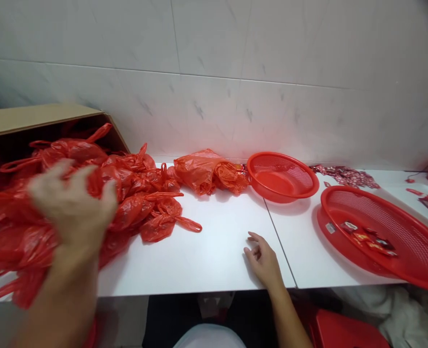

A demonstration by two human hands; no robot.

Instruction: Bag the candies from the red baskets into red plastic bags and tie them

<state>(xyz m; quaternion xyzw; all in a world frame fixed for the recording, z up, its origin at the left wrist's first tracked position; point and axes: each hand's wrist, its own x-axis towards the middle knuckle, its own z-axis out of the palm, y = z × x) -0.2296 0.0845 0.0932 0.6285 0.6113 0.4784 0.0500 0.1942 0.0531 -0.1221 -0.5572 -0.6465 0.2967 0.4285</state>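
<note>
My left hand is blurred by motion above a heap of tied red plastic bags. Its fingers are spread, and nothing shows in its grasp; whether it touches a bag I cannot tell. Low over the white table, near its front edge, my right hand is loosely curled, thumb and fingers apart, holding nothing visible. Behind it a bundle of flat red plastic bags lies against the wall.
An open cardboard box stands at the left behind the heap. To the right are a round red basket and a larger red basket with several wrapped snacks. Small patterned packets lie along the wall, left of a white tray.
</note>
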